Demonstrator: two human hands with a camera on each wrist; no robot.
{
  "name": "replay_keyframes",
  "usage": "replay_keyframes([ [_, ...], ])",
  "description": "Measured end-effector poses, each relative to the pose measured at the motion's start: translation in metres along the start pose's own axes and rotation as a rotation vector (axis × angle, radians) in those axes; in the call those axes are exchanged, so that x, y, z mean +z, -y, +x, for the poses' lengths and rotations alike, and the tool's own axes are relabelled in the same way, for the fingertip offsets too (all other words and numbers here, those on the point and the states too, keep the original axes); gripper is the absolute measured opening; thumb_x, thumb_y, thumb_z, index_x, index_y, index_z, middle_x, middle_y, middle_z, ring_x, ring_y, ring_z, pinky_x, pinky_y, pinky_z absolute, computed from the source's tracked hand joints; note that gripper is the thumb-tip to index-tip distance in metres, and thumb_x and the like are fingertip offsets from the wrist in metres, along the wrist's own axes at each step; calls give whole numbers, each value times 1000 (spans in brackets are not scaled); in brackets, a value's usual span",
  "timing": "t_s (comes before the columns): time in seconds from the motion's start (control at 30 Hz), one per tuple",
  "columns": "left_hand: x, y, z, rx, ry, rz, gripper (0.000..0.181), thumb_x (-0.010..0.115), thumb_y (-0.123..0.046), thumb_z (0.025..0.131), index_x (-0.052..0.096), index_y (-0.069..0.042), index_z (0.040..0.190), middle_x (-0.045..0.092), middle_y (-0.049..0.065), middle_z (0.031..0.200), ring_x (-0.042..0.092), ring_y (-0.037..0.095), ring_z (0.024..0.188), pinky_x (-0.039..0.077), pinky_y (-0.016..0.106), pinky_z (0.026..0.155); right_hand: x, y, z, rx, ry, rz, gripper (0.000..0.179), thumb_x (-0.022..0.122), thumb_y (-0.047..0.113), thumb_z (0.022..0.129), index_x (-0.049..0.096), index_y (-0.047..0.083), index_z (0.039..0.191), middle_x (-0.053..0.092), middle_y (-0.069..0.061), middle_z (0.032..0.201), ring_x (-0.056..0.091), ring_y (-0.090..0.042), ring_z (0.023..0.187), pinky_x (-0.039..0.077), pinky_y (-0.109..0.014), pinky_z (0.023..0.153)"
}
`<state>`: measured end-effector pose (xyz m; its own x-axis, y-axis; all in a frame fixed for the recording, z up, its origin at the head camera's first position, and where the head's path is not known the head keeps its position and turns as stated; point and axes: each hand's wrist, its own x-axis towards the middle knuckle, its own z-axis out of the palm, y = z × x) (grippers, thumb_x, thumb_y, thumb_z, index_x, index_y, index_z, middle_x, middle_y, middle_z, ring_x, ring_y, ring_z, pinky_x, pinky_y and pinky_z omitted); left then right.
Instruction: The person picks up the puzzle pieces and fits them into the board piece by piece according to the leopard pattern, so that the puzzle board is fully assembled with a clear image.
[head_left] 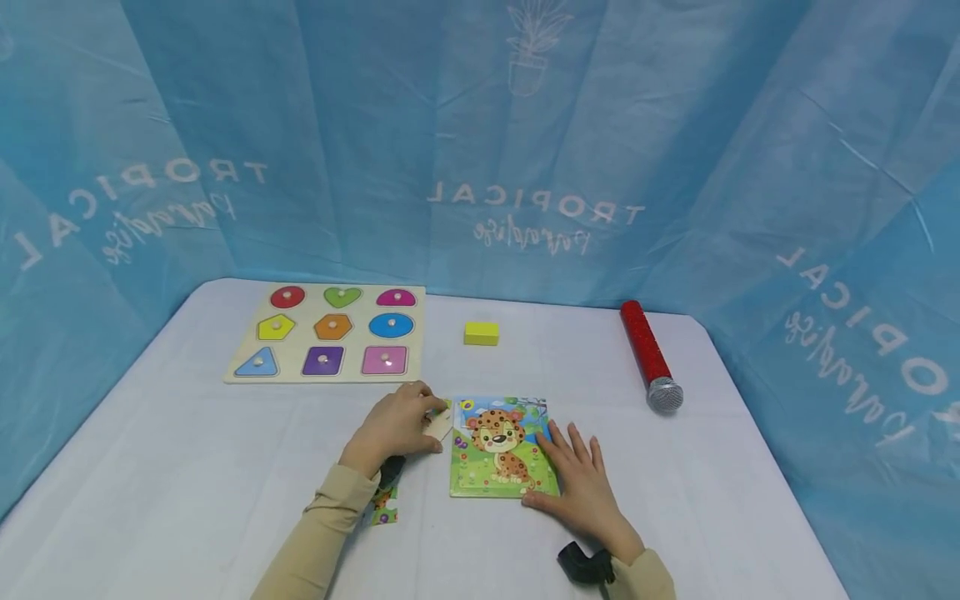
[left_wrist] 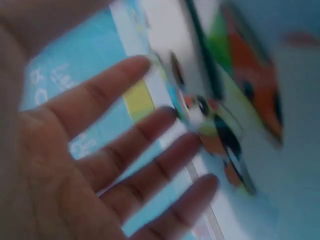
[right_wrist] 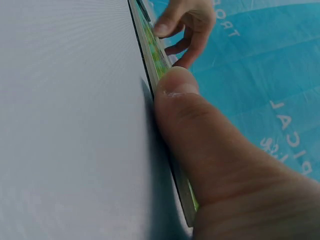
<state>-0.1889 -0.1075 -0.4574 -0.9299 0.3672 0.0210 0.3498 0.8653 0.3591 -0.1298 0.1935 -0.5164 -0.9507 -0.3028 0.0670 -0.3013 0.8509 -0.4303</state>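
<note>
A square leopard-cub jigsaw puzzle [head_left: 491, 458] lies flat in its tray on the white table. My right hand [head_left: 581, 483] rests along its right side, fingers spread over the edge; the thumb [right_wrist: 180, 110] presses on the tray's rim in the right wrist view. Left of the puzzle, my left hand [head_left: 397, 425] holds a pale puzzle piece [head_left: 439, 425] between thumb and fingers. Under the left wrist lies another colourful piece [head_left: 385, 508]. The left wrist view is blurred, with an orange-and-green piece [left_wrist: 255, 75] close by and the fingers [left_wrist: 105, 95] extended.
A cream shape board [head_left: 292, 337] with coloured knobbed shapes lies at the back left. A yellow block [head_left: 482, 334] stands behind the puzzle. A red microphone [head_left: 647, 346] lies at the back right. A blue curtain [head_left: 480, 125] hangs behind the table.
</note>
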Motion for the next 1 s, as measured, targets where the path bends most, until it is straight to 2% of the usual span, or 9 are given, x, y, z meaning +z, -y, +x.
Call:
replay_keyframes([
  [0.13, 0, -4, -1, -8, -6, 2, 41, 83, -14, 74, 71, -9, 113, 58, 9, 101, 51, 19, 85, 50, 38, 77, 0, 1, 0, -1, -5, 0, 92, 75, 58, 72, 43, 14, 147, 29, -11, 159, 16, -40, 148, 3, -63, 116],
  [0.23, -1, -3, 1, -10, 9, -14, 38, 75, -5, 77, 70, -6, 115, 61, 11, 102, 54, 21, 85, 51, 38, 76, 0, 1, -1, 3, -3, -1, 93, 75, 58, 72, 43, 14, 147, 29, -10, 159, 15, -40, 149, 2, -63, 116],
  [0.37, -4, 5, 4, -46, 11, -112, 38, 61, 1, 85, 65, -2, 123, 66, 15, 113, 61, 24, 96, 51, 37, 81, 0, 1, -1, 8, 1, 4, 92, 75, 58, 72, 43, 14, 147, 29, -10, 159, 15, -40, 149, 2, -63, 116],
  [0.47, -6, 15, 6, -80, 3, -183, 41, 53, 6, 88, 62, -2, 128, 69, 13, 107, 62, 20, 92, 50, 34, 78, 0, 1, -1, 13, 3, 7, 92, 75, 58, 73, 43, 14, 147, 29, -11, 159, 15, -40, 149, 2, -63, 116],
  [0.53, -7, 21, 5, -97, 18, -211, 43, 52, 6, 88, 60, -3, 129, 68, 11, 98, 56, 17, 80, 48, 32, 71, 1, 0, -1, 15, 4, 6, 92, 75, 57, 73, 43, 14, 147, 29, -11, 159, 15, -41, 148, 2, -63, 116],
  [0.63, -11, 24, 1, -115, 56, -210, 39, 59, -2, 88, 62, -4, 127, 66, 8, 93, 54, 15, 75, 47, 31, 68, 0, 1, -1, 16, 8, 5, 92, 75, 57, 73, 43, 14, 147, 29, -11, 159, 15, -41, 149, 2, -62, 116],
  [0.77, -16, 20, -4, -117, 72, -71, 40, 76, -22, 80, 68, -8, 117, 65, 5, 94, 55, 16, 78, 50, 36, 73, 0, 1, 0, 13, 7, 1, 92, 75, 57, 73, 43, 14, 146, 29, -11, 159, 15, -40, 149, 2, -62, 116],
  [0.87, -15, 17, -4, -96, 75, -8, 41, 80, -20, 74, 70, -8, 112, 64, 5, 91, 54, 17, 78, 50, 37, 74, -1, 1, 0, 12, 7, -1, 91, 75, 58, 73, 43, 14, 147, 29, -10, 159, 14, -40, 149, 2, -62, 116],
  [1.0, -14, 17, -5, -93, 87, -58, 37, 76, -10, 75, 67, -4, 110, 61, 5, 87, 50, 16, 75, 47, 35, 71, -1, 1, 1, 17, 12, 6, 92, 75, 58, 73, 43, 14, 147, 28, -10, 159, 14, -40, 149, 1, -62, 117],
])
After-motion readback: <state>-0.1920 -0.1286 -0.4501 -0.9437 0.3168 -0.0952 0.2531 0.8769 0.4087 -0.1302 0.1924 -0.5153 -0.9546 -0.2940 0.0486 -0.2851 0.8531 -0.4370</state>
